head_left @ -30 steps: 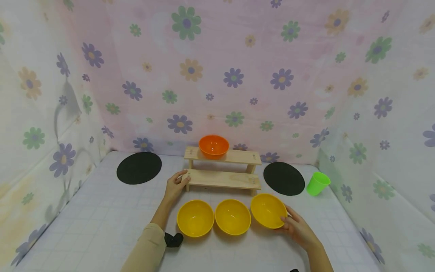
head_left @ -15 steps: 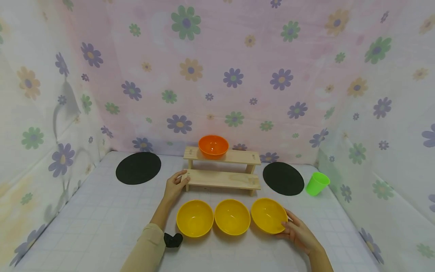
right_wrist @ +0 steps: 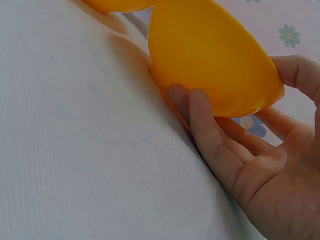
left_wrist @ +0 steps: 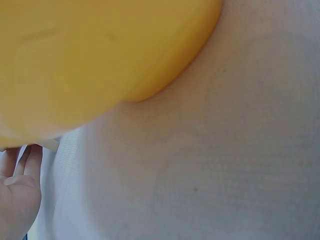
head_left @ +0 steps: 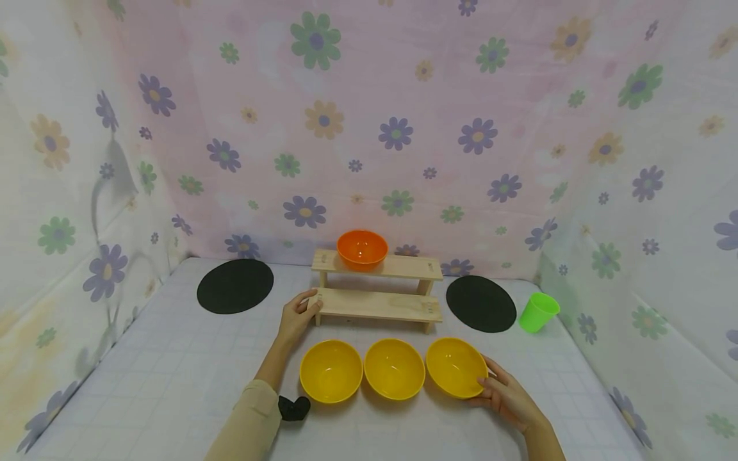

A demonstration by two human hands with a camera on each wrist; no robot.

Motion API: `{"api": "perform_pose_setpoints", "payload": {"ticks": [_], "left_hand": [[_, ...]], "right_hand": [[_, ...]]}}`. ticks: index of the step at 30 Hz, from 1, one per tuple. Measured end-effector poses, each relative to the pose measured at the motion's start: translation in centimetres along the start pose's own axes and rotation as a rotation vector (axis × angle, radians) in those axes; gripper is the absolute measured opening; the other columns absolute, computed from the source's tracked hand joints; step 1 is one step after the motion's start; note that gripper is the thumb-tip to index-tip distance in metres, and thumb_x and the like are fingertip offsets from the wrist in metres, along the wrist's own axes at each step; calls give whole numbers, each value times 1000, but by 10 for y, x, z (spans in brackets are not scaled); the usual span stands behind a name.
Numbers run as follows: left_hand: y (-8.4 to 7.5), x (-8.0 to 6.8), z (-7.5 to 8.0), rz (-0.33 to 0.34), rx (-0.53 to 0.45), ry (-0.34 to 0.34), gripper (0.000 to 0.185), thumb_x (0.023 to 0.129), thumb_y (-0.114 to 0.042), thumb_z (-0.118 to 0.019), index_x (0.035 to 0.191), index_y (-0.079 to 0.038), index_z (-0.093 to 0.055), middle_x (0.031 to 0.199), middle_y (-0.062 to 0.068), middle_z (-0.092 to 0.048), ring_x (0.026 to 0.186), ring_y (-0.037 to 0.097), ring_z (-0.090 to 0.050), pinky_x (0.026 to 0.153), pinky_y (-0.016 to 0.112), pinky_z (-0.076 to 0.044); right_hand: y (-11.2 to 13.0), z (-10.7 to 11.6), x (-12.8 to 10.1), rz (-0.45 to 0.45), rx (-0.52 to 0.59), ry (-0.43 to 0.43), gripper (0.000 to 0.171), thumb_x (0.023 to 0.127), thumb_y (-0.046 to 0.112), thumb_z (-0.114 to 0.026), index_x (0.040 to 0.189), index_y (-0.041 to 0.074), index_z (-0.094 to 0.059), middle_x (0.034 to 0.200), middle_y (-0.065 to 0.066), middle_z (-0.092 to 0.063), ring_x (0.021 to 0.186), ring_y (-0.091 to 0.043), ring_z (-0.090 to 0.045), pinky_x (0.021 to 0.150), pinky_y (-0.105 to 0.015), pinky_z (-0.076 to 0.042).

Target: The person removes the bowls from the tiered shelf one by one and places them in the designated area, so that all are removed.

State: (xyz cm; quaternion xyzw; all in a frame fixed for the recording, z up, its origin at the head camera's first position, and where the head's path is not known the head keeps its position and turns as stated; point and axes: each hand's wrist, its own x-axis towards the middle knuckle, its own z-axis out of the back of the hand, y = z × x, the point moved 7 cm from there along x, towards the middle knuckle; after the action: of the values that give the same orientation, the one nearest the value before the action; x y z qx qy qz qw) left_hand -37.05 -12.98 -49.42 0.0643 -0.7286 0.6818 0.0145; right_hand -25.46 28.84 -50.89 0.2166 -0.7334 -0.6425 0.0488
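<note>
Nearer us now than a second ago: the rightmost yellow bowl [head_left: 455,366], drawn slightly toward the person's side and almost level with its neighbours. Left hand, wooden stand and the other bowls show no clear shift.

Grip, right hand [head_left: 510,397]: we see it grasping that bowl, thumb at the rim, fingertips against the outer wall low by the white cloth [head_left: 173,371]. We cannot tell whether the base sits fully flat. Grip, left hand [head_left: 294,318]: holding the left end of the lower tier of the two-tier wooden stand [head_left: 375,304].

Position: rightmost yellow bowl stands in front of the stand, just beside the middle yellow bowl [head_left: 394,370]; whether their rims meet, we cannot say. Left yellow bowl [head_left: 331,372] completes the row. Orange bowl [head_left: 362,250] on the upper tier; lime-green cup [head_left: 537,312] well off to the right.

Our reading: step in hand is lining up the third bowl while the stand is steadied. To do it well, we would keep the hold light, bring the base flat before the fingers leave, and match its rim to the row without nudging the middle bowl. Fingertips underneath should slip out sideways, lest they tip it.
</note>
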Motion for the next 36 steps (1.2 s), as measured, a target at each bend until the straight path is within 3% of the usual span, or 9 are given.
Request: {"api": "perform_pose_setpoints", "payload": {"ticks": [9, 21, 24, 28, 32, 36], "left_hand": [[2, 1, 0, -11, 1, -16, 42, 89, -5, -63, 129, 5, -52, 122, 30, -56, 104, 22, -61, 79, 15, -47], [4, 1, 1, -5, 19, -21, 43, 90, -7, -63, 130, 5, -51, 123, 29, -56, 107, 25, -60, 79, 15, -47], [5, 2, 1, -1, 17, -24, 43, 89, -7, -63, 129, 5, -52, 122, 29, -56, 103, 21, -61, 78, 15, -47], [7, 2, 1, -4, 13, -32, 42, 89, -6, -63, 128, 5, -53, 121, 30, -57, 100, 18, -62, 78, 15, -48], [7, 3, 2, -8, 13, -37, 41, 89, -5, -64, 127, 5, -54, 119, 30, -58, 98, 17, -62, 77, 15, -48], [5, 3, 2, -9, -3, -34, 40, 89, -4, -63, 127, 5, -54, 120, 30, -57, 99, 17, -62, 78, 16, -48]], "right_hand": [[0, -1, 2, -25, 24, 8, 74, 99, 11, -44, 146, -4, 11, 118, 12, -52, 95, -24, -66, 88, -44, -50], [-1, -4, 4, -40, 6, 27, 75, 100, 15, -43, 146, -3, 13, 131, -3, -48, 96, -25, -66, 90, -46, -48], [0, -1, 5, -54, -94, -4, 74, 101, 22, -45, 147, -4, 7, 137, -18, -43, 96, -28, -66, 87, -46, -50], [6, 6, 6, -73, -341, -80, 70, 99, 30, -47, 149, -1, -8, 138, -35, -32, 87, -31, -66, 79, -40, -54], [21, 20, 6, -56, -531, -217, 65, 97, 33, -50, 148, 4, -23, 133, -35, -42, 79, -28, -63, 70, -34, -55], [40, 30, 6, 35, -556, -355, 60, 97, 33, -52, 146, 6, -30, 131, -29, -48, 86, -23, -61, 72, -28, -54]]}}
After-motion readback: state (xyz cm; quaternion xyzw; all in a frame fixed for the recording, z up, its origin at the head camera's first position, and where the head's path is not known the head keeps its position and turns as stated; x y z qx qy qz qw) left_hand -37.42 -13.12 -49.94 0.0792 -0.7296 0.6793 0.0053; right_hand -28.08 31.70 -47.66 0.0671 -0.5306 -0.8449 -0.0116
